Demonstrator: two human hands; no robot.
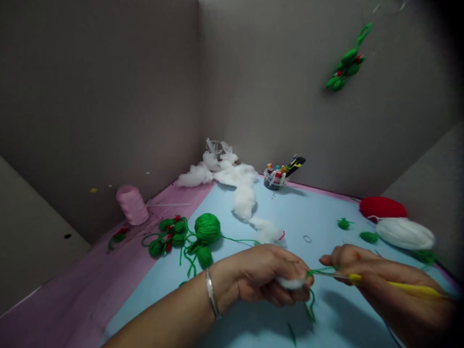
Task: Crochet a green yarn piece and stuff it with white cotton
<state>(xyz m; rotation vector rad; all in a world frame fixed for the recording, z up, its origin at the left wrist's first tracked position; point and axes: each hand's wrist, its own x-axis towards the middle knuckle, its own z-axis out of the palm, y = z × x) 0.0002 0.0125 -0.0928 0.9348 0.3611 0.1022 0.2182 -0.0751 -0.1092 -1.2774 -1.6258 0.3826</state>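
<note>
A small wad of white fibre stuffing (pixel 290 283) sits in the closed left hand (pixel 261 275), its fingers curled tightly round it so that only a tuft shows at the fingertips. The right hand (pixel 377 273) holds a yellow crochet hook (pixel 409 288) in a narrow pinch, its tip pointing toward the wad. A green yarn strand (pixel 321 273) runs between them, apparently held taut by the two opposed grips. A metal bangle (pixel 211 294) circles the left wrist. Beyond the hands, a green yarn ball (pixel 207 228) lies beside a cluster of crocheted green-and-red pieces (pixel 170 237) on a pale blue sheet (pixel 326 227), near a long trail of loose stuffing (pixel 243 200). A plastic tub of thread spools (pixel 274 180), a pink thread cone (pixel 132 205) and a red cushion (pixel 382 207) stand further off, against grey walls (pixel 108 96) bearing a green crocheted sprig (pixel 346 65).
</note>
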